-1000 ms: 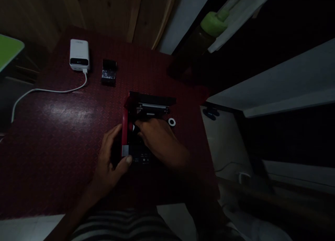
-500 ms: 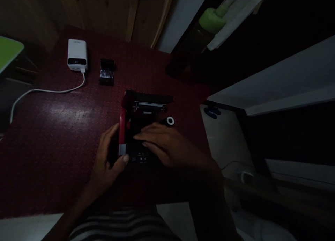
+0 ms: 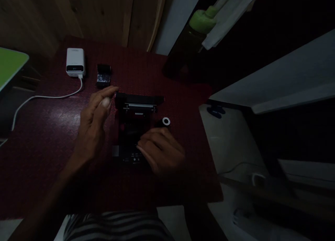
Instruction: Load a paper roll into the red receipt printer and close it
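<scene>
A small black and red printer [image 3: 125, 150] stands on the table in front of me, its black lid [image 3: 141, 100] raised at the back. My left hand [image 3: 94, 118] is at the left end of the lid, fingers stretched out and fingertips at its corner. Over the right front of the printer is my right hand [image 3: 161, 148], its fingers curled together near the edge of the open compartment. Whatever those fingers hold, if anything, is hidden. Close behind the right hand lies a dark roll [image 3: 165, 121] with a white ring at its end.
On the red patterned table [image 3: 57, 146] stands a white power bank [image 3: 75, 61] with a white cable [image 3: 52, 97]. Near it lies a black spool with shiny crinkled film [image 3: 103, 77]. A bottle with a green cap [image 3: 201, 21] stands at the back right. The light is dim.
My left hand has moved from the printer's front left side up to the lid's left corner. My right hand has drawn back from inside the compartment, fingers now more curled.
</scene>
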The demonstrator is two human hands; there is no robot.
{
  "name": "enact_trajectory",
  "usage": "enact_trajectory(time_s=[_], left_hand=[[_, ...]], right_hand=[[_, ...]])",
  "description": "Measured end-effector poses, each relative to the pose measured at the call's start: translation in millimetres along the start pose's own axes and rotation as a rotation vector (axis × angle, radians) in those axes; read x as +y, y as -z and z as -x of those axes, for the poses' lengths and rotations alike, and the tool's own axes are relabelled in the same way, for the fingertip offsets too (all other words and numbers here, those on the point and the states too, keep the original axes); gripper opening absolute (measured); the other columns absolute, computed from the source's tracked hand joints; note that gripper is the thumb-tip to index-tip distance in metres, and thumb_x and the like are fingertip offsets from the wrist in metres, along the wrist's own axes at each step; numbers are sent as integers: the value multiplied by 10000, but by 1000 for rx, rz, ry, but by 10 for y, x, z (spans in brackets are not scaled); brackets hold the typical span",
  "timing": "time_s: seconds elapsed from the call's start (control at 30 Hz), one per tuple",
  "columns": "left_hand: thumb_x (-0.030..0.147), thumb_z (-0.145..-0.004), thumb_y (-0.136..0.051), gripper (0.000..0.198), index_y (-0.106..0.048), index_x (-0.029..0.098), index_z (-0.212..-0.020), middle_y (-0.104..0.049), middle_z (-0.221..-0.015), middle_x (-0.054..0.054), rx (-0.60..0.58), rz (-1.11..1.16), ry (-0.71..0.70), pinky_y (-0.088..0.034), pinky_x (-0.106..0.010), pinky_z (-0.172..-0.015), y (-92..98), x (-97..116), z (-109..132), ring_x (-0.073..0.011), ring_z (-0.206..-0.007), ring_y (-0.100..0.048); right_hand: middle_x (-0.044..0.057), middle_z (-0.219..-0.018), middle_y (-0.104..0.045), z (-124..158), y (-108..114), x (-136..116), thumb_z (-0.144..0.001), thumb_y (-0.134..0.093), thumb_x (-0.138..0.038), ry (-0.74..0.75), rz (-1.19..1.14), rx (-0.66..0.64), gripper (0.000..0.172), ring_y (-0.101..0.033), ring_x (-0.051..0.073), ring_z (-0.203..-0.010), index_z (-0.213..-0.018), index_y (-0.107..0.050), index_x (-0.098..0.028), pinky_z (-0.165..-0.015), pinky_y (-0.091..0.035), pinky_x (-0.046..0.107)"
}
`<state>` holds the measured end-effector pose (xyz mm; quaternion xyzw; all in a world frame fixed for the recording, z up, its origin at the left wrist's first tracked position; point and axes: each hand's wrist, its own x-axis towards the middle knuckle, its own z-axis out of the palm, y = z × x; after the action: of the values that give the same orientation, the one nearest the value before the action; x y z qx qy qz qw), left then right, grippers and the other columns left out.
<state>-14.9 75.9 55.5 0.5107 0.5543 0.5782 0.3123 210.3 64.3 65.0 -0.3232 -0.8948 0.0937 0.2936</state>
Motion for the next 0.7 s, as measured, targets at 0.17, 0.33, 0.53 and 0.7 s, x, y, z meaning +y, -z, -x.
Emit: enact_trajectory(time_s=[0.17, 0.33, 0.53, 0.7], left_hand=[[477, -1082, -725, 254, -777, 252, -976, -792, -1396, -38, 61, 62, 76, -531, -474, -1222, -99, 43, 80, -298, -1419, -687], [409, -940, -871, 493, -724, 306, -1399, -665, -1640, -75, 62, 57, 252, -601, -467, -1181, -73, -45, 475, -340, -1536, -626], [562, -970, -833, 755, -606, 324, -1650, -649, -1677, -112, -42, 104, 494, -566, -560, -1246, 6, -144, 692, -412, -1550, -622], [550, -955, -864, 721, -659, 333, -1612, -739, -1574, -104, -45, 181, 501, -657, -495, -1128, -23, -101, 667, -394, -1452, -712]], right_hand=[[48, -1154, -897, 214, 20, -193, -1107, -667, -102, -25, 230, 55, 220, -797, 223, -1171, -1039, -818, -246, -982, -663, 365], [50, -1437, -835, 277, 25, -260, -1093, -734, -179, -86, 280, 64, 134, -768, 257, -1368, -1059, -789, -296, -1108, -638, 434], [136, -1316, -875, 282, -59, -198, -1149, -667, -387, -180, 51, 72, 196, -812, 297, -1320, -1091, -748, -219, -1114, -651, 496], [146, -1325, -871, 278, -65, -224, -1161, -644, -402, -213, 33, 57, 209, -811, 296, -1327, -1099, -721, -218, -1107, -657, 491]])
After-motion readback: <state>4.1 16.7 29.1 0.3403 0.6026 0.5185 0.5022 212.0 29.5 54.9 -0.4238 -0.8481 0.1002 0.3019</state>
